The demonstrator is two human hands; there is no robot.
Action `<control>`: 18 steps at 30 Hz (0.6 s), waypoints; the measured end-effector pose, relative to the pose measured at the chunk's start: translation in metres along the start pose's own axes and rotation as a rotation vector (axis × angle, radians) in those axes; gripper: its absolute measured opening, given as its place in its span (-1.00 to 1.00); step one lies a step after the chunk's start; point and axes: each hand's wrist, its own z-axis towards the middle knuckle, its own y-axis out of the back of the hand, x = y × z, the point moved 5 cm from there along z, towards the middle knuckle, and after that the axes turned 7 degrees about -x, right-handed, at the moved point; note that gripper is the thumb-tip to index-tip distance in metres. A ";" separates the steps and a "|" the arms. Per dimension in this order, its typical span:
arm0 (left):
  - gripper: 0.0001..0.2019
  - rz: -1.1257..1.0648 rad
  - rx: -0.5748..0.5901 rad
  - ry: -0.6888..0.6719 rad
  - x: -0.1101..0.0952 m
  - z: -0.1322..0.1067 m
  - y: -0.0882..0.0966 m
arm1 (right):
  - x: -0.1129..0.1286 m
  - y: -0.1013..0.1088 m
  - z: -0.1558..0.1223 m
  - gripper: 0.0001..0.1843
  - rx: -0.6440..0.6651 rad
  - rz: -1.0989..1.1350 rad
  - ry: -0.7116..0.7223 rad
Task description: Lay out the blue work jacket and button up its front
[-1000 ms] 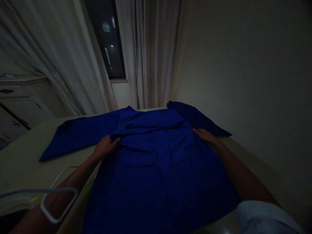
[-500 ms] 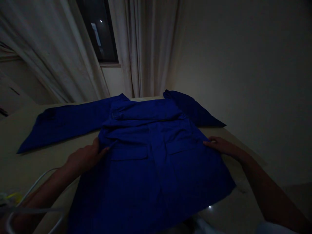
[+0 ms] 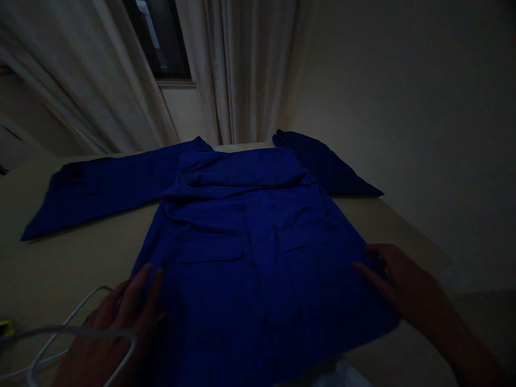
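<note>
A blue long-sleeved jacket (image 3: pixel 226 290) lies spread on the pale tabletop, its top part folded over and both sleeves pointing outward. Flap pockets and a front placket show on it. At its lower left edge, my left hand (image 3: pixel 121 317) rests with the fingers stretched out over the cloth. On the opposite side my right hand (image 3: pixel 403 279) is at the lower right edge, thumb and forefinger apart, nothing visibly gripped. A white cable (image 3: pixel 80 330) loops in front of my left hand and partly covers it.
The pale tabletop (image 3: pixel 100 252) extends under the jacket. Behind it hang light curtains (image 3: pixel 245 75) beside a dark window (image 3: pixel 159 40). A plain wall (image 3: pixel 403 107) stands at right. A small yellow object (image 3: pixel 6 327) sits at the far left. Something whitish (image 3: pixel 338 373) shows below the hem.
Both hands have let go of the jacket's sides and slid down along its edges toward me. The view has tilted slightly downward, and the jacket lies much as before.
</note>
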 end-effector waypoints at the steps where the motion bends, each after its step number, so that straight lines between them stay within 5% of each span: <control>1: -0.28 0.048 -0.020 -0.181 -0.022 -0.009 -0.004 | 0.029 -0.010 -0.015 -0.48 0.065 0.036 0.039; 3: -0.32 0.164 -0.004 -0.583 -0.075 -0.029 -0.017 | 0.093 -0.041 -0.053 -0.48 0.306 0.103 0.228; 6: -0.18 0.254 0.037 -0.986 -0.137 -0.056 -0.039 | 0.161 -0.072 -0.095 -0.43 0.433 0.080 0.459; 10: -0.03 0.341 -0.043 -1.025 -0.158 -0.071 -0.061 | 0.177 -0.072 -0.095 -0.86 0.516 0.118 0.471; 14: -0.02 0.349 -0.089 -0.986 -0.156 -0.078 -0.073 | 0.173 -0.049 -0.083 -0.88 0.498 0.345 0.405; 18: -0.29 0.323 -0.131 -1.145 -0.165 -0.085 -0.078 | 0.174 -0.061 -0.091 -0.91 0.553 0.234 0.413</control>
